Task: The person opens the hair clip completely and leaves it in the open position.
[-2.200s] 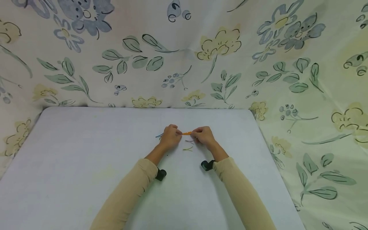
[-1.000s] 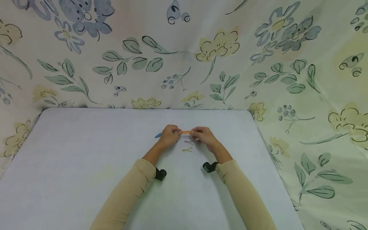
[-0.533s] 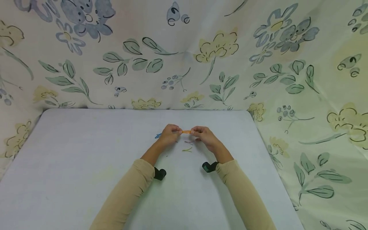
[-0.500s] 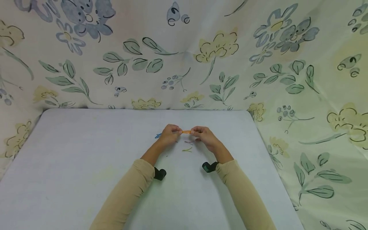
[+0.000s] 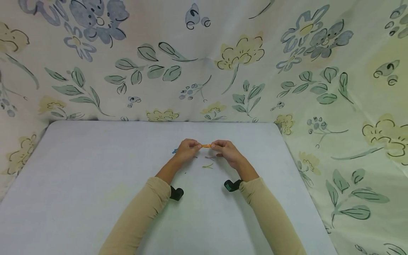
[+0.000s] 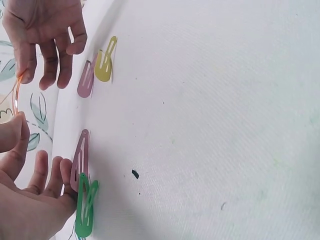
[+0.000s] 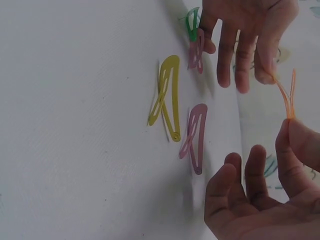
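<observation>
An orange snap hair clip [image 5: 207,146] is stretched between the two hands, above the white table. My left hand [image 5: 187,150] pinches one end of it between thumb and forefinger, and my right hand [image 5: 227,150] pinches the other end. The right wrist view shows the clip's [image 7: 288,100] narrow arms spread apart. Below the left hand lie a green hair clip [image 6: 85,212] and a pink one [image 6: 81,155], overlapping. Nearer the right hand, a second pink clip [image 7: 195,140] and a yellow clip [image 7: 172,95] stand splayed on the table.
Something blue [image 5: 175,151] shows beyond the left hand, mostly hidden by it. The white table [image 5: 95,177] meets a flower-printed cloth [image 5: 204,88] at its far edge. Small dark specks [image 6: 135,174] lie on the tabletop. Each wrist wears a black camera [image 5: 176,193].
Both hands keep their pinch on the orange hair clip and have barely moved. The clip has turned a little between them; its broad side looked flatter earlier. Clips on the table lie unchanged.
</observation>
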Tool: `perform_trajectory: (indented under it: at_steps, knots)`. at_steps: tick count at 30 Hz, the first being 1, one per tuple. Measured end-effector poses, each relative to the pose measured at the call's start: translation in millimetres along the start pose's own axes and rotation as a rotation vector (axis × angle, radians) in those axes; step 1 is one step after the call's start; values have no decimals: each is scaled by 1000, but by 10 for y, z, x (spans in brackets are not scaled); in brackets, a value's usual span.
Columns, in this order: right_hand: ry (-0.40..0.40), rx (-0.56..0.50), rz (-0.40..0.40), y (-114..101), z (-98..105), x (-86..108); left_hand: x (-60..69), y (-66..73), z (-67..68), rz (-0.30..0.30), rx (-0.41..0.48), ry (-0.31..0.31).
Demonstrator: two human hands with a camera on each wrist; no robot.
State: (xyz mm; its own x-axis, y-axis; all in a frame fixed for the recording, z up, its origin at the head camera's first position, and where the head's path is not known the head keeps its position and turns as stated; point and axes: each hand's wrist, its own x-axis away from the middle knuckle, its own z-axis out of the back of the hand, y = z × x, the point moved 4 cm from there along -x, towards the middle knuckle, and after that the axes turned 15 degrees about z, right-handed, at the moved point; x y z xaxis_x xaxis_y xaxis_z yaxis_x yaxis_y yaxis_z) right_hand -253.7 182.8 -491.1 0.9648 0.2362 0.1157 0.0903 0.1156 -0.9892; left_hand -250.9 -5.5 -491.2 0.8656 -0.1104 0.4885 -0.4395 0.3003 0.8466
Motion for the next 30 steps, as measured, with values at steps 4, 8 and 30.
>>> perform_trajectory:
  at_steps: [4, 8, 30]
  knots:
    - [25, 11, -28, 33, 12, 6, -10, -13, 3, -24, 0, 36]
    - [51, 26, -58, 81, 24, 3, -1, -36, 1, -64, -35, 77]
    - [154, 245, -137, 88, 133, 27, 72, -26, 75, -141, -136, 115]
